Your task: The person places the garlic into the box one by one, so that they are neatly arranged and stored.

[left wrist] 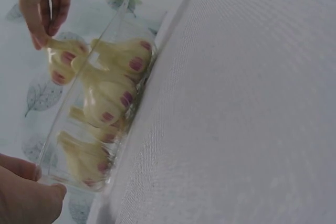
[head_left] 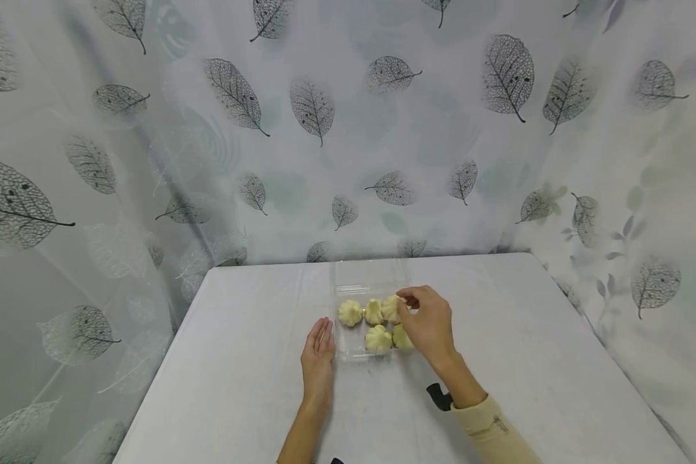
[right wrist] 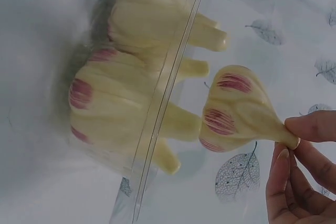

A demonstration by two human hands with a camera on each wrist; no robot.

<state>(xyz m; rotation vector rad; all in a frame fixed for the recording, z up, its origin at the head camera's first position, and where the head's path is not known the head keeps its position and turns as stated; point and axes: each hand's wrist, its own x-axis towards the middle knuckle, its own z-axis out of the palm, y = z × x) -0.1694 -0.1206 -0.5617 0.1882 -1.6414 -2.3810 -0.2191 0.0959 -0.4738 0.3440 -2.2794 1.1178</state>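
A clear plastic box (head_left: 356, 354) stands on the table with several pale yellow garlic bulbs (head_left: 378, 339) inside, their necks pointing up. My right hand (head_left: 429, 322) pinches one garlic bulb (right wrist: 233, 111) by its neck between thumb and fingertips. That bulb, marked with purple streaks, hangs above the rim, over the others, in the right wrist view. My left hand (head_left: 317, 354) lies along the box's left side with its fingers extended. In the left wrist view its thumb (left wrist: 44, 200) and a fingertip are right at the box's rim.
The box's clear lid (head_left: 371, 272) is folded back toward the far table edge. A white cloth covers the table (head_left: 255, 361). Leaf-printed curtains (head_left: 354, 129) hang behind it and along both sides.
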